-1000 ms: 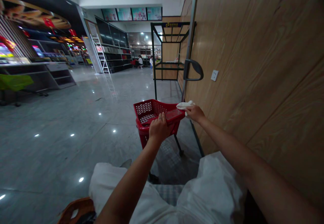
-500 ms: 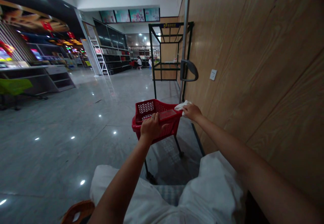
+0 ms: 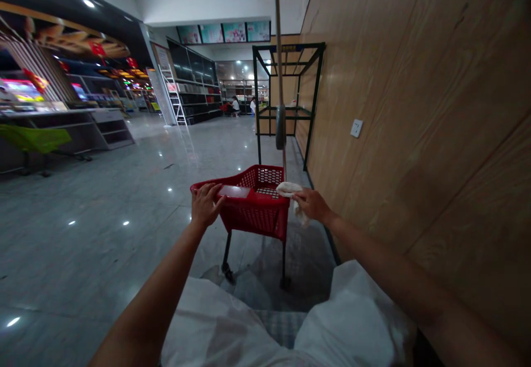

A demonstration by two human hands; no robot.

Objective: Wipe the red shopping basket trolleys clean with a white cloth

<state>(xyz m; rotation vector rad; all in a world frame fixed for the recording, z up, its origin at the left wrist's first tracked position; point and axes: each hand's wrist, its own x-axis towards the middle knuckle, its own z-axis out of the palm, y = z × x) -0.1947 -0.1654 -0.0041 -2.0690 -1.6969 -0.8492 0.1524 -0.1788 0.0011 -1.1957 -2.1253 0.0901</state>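
A red plastic shopping cart (image 3: pixel 257 215) with a perforated basket stands before my knees on dark legs with casters. Over the left end of its near handle rim, my left hand (image 3: pixel 204 205) has its fingers curled. A crumpled white cloth (image 3: pixel 289 189) is pinched in my right hand (image 3: pixel 313 204) and touches the right end of the same rim. Part of the cloth hangs below my fingers. Close behind that corner rises a thin upright pole (image 3: pixel 279 41) with a grey loop handle (image 3: pixel 281 128); where its foot joins is hidden.
A wood-panelled wall (image 3: pixel 398 107) with a socket (image 3: pixel 356 128) runs along the right. Beyond the cart stands a dark metal rack (image 3: pixel 309 135). A green cart (image 3: pixel 37 139) is by the counter at left. A ladder (image 3: pixel 176 99) leans near shelves; people are far back.
The red cart has turned, its handle side now facing me more squarely. My left hand has moved left with the rim. The pole's loop handle has swung edge-on, and the view has shifted slightly.
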